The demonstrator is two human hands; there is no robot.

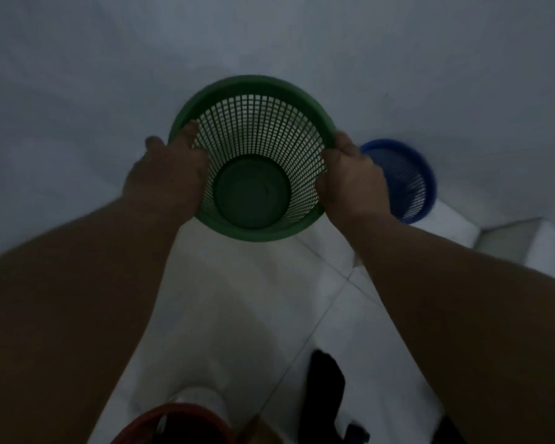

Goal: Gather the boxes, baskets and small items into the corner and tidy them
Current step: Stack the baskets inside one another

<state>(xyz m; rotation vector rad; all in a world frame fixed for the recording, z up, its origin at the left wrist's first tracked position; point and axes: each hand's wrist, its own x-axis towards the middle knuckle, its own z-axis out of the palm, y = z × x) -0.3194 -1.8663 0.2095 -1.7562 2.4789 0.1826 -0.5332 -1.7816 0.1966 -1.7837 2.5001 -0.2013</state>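
A person's two hands hold a round green basket [253, 129] at the centre of the frame, its mouth turned up towards the camera. The basket is plastic, with a smooth solid rim, tapering walls of fine square lattice and a plain solid disc for a base. The left hand [170, 174] is clamped on the rim at centre left, thumb hooked over the inside edge and the other fingers curled round the outside. The right hand [350, 177] grips the opposite side of the rim, its fingers folded over onto the mesh.

Just beyond the right hand, at centre right, a blue basket [404, 181] of the same latticed make stands where the floor meets the wall; the hand and the green rim cover its left edge.

The light is dim and the picture soft (fine detail is hard to make out). Bare forearms fill the lower corners. At the bottom edge a red basket [173, 421] is cut off by the frame, only an arc of its rim showing. To its right lies a dark object [327, 379] whose kind cannot be told.

The floor [237, 299] is glossy pale tile with thin grout lines; a plain grey wall [269, 33] fills the upper half.
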